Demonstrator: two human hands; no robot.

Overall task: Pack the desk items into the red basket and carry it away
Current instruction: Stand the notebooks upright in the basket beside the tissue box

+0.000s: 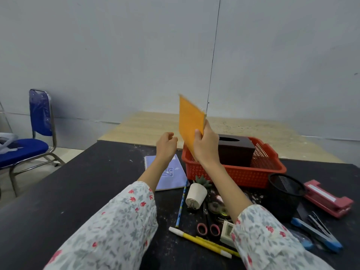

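Head view: your right hand (206, 145) pinches a flat orange spiral notebook (191, 121) above the latticed red plastic basket (233, 172); left hand (165, 145) loosely curled, empty.

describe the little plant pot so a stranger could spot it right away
Find the red basket on the black desk. Just in front of its near left corner, a small plant pot lies tipped on its side. It is the only cream, cup-shaped thing there, with green leaves poking toward the basket.

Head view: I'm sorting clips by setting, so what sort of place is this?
Probably a plain office or workroom: a black desk strewn with stationery such as scissors and a hole punch, a blue chair, bare grey walls.
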